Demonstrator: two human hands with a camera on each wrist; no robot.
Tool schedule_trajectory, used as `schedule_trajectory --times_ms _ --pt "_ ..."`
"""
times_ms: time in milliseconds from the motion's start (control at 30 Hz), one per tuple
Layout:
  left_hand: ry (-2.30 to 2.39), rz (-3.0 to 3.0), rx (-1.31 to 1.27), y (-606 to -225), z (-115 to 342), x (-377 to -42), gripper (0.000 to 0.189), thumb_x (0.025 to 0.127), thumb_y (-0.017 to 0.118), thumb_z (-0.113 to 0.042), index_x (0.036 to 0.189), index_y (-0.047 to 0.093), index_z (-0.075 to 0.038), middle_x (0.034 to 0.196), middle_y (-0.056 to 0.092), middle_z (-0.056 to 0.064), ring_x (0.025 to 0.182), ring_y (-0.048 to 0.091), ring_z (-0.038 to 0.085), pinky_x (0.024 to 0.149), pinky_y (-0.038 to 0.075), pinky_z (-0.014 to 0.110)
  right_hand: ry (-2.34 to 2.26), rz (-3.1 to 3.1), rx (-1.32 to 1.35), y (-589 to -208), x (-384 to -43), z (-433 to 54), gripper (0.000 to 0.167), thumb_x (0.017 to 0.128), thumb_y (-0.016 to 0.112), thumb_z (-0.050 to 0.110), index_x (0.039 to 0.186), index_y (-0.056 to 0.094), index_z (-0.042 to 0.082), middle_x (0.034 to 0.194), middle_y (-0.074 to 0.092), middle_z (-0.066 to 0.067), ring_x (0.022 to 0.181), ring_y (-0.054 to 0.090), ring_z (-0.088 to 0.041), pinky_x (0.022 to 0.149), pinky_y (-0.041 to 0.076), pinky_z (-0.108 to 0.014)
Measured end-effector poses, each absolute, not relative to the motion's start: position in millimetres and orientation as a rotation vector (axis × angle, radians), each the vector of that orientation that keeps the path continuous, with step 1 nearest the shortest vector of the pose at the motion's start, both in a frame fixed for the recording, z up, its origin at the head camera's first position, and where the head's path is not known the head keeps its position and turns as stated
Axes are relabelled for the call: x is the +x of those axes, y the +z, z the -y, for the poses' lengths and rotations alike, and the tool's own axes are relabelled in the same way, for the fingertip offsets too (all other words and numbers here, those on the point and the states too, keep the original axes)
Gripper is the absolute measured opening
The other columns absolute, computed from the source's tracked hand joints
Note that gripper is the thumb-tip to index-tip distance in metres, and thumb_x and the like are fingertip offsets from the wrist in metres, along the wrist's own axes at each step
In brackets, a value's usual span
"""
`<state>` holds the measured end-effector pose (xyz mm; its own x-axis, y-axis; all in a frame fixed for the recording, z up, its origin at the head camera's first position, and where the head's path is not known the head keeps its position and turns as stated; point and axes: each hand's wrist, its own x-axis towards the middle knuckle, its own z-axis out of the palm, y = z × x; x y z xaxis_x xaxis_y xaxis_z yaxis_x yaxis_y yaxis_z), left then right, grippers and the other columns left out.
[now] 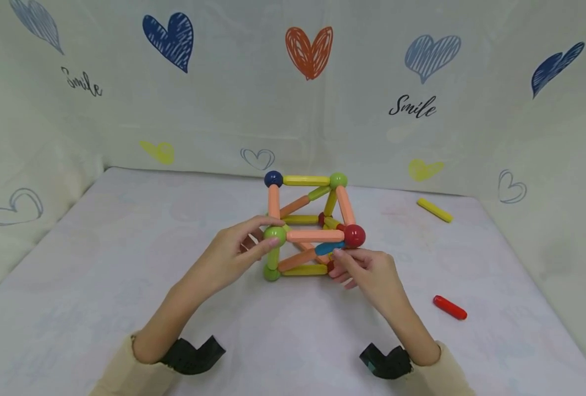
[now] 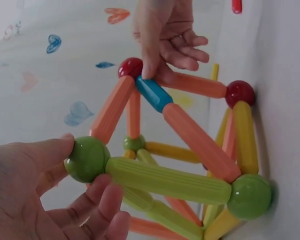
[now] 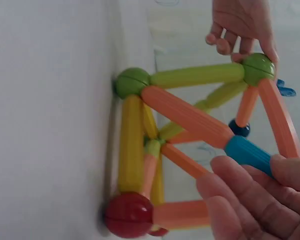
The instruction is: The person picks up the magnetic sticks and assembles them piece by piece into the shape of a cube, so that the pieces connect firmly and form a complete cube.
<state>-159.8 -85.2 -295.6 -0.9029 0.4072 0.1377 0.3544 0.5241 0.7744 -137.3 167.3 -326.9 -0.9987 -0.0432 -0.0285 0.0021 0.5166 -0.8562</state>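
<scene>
A cube-like frame of colored rods and balls stands on the table. At its top front left corner, my left hand (image 1: pixel 228 250) pinches a green ball (image 1: pixel 275 236) between thumb and fingers. My right hand (image 1: pixel 372 269) pinches a short blue rod (image 2: pixel 154 94) near its upper end, which lies right at the red ball (image 1: pixel 354 236). End to end with the blue rod, an orange rod (image 2: pixel 202 142) slants down to the lower green ball (image 2: pixel 249 196), making a diagonal across the front face. A dark blue ball (image 1: pixel 273 179) tops the back left corner.
To the right on the white table (image 1: pixel 99 286) lie a loose yellow rod (image 1: pixel 434 210) and, nearer, a loose red rod (image 1: pixel 449 307). Behind the table hangs a pale cloth (image 1: pixel 233 99) printed with hearts. Black straps (image 1: pixel 193 355) show at both wrists.
</scene>
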Motion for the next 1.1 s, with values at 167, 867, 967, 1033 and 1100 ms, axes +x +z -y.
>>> schedule_trajectory --times_ms 167,867,967,1033,1100 --pt "1.374 -2.709 0.66 -298 86 -160 0.037 0.091 0.06 -0.03 0.126 0.056 -0.019 0.104 0.052 0.006 0.085 0.056 0.017 0.07 0.048 0.029 -1.237 -2.814 -0.09 -314 -144 -195 0.029 0.09 0.06 0.032 0.099 0.068 0.005 0.087 0.071 -0.006 0.08 0.065 -0.018 0.068 0.053 -0.027" --pt "1.595 -2.616 0.612 -309 79 -165 0.029 0.087 0.065 -0.031 0.114 0.061 -0.023 0.118 0.056 0.001 0.093 0.057 0.018 0.081 0.05 0.035 -1.178 -2.597 0.632 -389 -256 -396 0.088 0.086 0.048 0.06 0.147 0.018 0.003 0.132 0.043 -0.027 0.111 0.049 -0.033 0.102 0.026 -0.062" --pt "1.579 -2.623 0.631 -308 80 -163 0.028 0.087 0.065 -0.031 0.113 0.061 -0.023 0.116 0.056 0.0 0.094 0.056 0.017 0.082 0.049 0.033 -1.215 -2.594 0.688 -370 -252 -389 0.079 0.092 0.048 0.046 0.146 0.015 -0.001 0.124 0.048 -0.025 0.092 0.056 -0.023 0.099 0.034 -0.054" --pt "1.568 -2.617 0.638 -307 82 -160 0.03 0.086 0.066 -0.032 0.114 0.061 -0.022 0.116 0.057 -0.001 0.093 0.056 0.017 0.081 0.05 0.033 -1.22 -2.582 0.732 -354 -246 -379 0.073 0.094 0.047 0.035 0.146 0.014 -0.004 0.121 0.048 -0.025 0.082 0.054 -0.016 0.098 0.036 -0.051" --pt "1.561 -2.607 0.64 -305 84 -156 0.03 0.086 0.066 -0.031 0.114 0.061 -0.023 0.115 0.057 -0.003 0.093 0.056 0.017 0.081 0.05 0.033 -1.209 -2.589 0.768 -356 -249 -381 0.072 0.094 0.046 0.034 0.146 0.012 -0.004 0.123 0.046 -0.024 0.079 0.052 -0.015 0.097 0.037 -0.048"
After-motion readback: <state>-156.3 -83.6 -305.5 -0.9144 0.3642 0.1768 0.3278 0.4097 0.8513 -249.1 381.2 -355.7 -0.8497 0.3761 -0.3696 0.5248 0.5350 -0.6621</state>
